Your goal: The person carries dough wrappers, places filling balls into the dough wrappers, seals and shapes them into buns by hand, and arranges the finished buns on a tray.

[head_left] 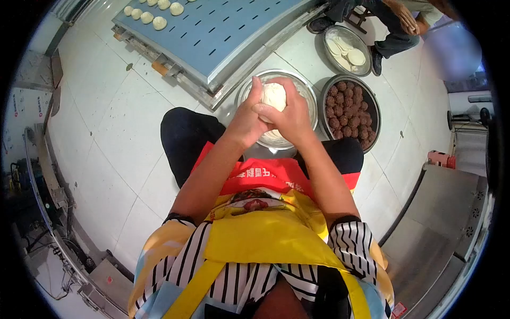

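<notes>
A round ball of pale dough (274, 97) is cupped between both of my hands, above a metal bowl (311, 95). My left hand (249, 118) wraps its left side, thumb pointing up. From the right, my right hand (294, 112) closes round it, with the thumb lying across its front. More pale dough (273, 136) shows in the bowl below; my hands hide much of it. To the right of the bowl stands a metal basin (378, 125) full of dark brown filling balls (348, 109). Whether filling is inside the dough I cannot tell.
A blue slotted conveyor belt (212, 32) with several dough balls (159, 23) runs along the upper left. A bowl (329, 50) of flat dough rounds (355, 57) stands near another person's shoe (376, 61). A steel cabinet (441, 207) is at the right, over white tiles (117, 149).
</notes>
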`<state>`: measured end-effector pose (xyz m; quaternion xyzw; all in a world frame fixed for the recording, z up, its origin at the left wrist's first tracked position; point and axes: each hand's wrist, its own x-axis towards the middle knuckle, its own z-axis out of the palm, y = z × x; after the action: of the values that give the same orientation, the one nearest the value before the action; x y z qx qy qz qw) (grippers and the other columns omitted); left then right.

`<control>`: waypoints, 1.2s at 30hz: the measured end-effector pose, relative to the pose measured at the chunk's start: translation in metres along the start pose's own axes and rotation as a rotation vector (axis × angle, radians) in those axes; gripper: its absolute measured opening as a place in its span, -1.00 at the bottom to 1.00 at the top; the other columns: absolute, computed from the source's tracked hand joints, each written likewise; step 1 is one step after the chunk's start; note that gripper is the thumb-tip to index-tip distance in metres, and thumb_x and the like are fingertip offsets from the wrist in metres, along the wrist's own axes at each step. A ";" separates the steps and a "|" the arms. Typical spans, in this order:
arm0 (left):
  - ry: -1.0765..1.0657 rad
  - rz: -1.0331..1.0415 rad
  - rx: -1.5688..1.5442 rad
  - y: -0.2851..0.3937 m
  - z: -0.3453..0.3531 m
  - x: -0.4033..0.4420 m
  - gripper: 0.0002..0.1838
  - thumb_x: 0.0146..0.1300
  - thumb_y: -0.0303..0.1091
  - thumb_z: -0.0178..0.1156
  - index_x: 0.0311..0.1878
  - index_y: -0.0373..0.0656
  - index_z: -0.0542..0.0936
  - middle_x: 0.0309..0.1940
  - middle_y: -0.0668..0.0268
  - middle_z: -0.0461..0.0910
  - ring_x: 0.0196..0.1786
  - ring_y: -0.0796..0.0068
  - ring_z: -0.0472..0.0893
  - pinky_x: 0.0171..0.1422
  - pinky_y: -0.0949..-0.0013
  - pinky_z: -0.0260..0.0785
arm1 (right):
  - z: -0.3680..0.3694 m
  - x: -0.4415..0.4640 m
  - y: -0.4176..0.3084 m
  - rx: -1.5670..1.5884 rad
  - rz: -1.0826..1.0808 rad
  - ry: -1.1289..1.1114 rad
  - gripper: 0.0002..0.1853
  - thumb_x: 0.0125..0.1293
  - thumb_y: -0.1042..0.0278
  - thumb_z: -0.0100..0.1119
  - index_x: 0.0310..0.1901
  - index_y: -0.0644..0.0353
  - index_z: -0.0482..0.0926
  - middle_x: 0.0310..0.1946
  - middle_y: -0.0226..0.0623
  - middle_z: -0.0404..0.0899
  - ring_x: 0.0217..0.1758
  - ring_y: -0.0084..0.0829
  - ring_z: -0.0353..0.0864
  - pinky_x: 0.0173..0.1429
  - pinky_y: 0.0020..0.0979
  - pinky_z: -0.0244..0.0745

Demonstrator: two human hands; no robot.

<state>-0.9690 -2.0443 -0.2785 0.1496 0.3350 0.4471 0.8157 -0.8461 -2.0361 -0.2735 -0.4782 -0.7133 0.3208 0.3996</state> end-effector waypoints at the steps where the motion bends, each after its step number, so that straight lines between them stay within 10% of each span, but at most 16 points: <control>1: -0.002 0.010 -0.036 0.000 0.000 -0.001 -0.31 0.29 0.39 -0.19 0.03 -0.08 0.48 -0.18 0.35 0.58 -0.13 0.43 0.59 -0.14 0.29 0.48 | -0.001 -0.002 -0.003 0.121 0.074 -0.058 -0.40 -0.05 0.21 0.42 0.05 0.18 0.43 -0.33 -0.30 0.57 -0.35 -0.42 0.60 -0.22 -0.45 0.52; 22: -0.082 0.028 -0.093 0.012 -0.028 -0.020 -0.35 0.24 0.40 -0.10 0.04 0.02 0.50 -0.14 0.36 0.61 -0.09 0.48 0.61 -0.12 0.24 0.50 | 0.028 0.001 -0.042 -0.065 -0.027 -0.048 -0.33 -0.08 0.17 0.46 0.10 0.16 0.41 -0.21 -0.23 0.56 -0.16 -0.41 0.57 -0.16 -0.39 0.51; 25: -0.362 -0.057 -0.018 0.016 -0.053 -0.020 -0.33 0.24 0.41 -0.13 0.04 0.01 0.51 -0.14 0.38 0.62 -0.06 0.50 0.60 -0.05 0.20 0.49 | 0.020 -0.003 -0.057 0.389 0.096 -0.192 -0.35 -0.06 0.17 0.45 0.08 0.17 0.43 -0.21 -0.25 0.56 -0.14 -0.44 0.56 -0.12 -0.40 0.49; 36: -0.042 -0.033 -0.077 0.007 -0.029 0.003 -0.26 0.23 0.45 -0.19 0.15 0.02 0.42 -0.01 0.28 0.55 0.04 0.37 0.58 0.01 0.16 0.49 | 0.010 0.015 -0.005 0.288 0.018 -0.241 -0.30 -0.10 0.27 0.48 0.14 0.18 0.41 -0.06 -0.19 0.52 -0.02 -0.35 0.55 0.08 -0.38 0.42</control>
<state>-0.9922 -2.0394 -0.2973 0.1219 0.3026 0.4432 0.8350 -0.8602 -2.0244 -0.2697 -0.3802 -0.6984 0.4782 0.3728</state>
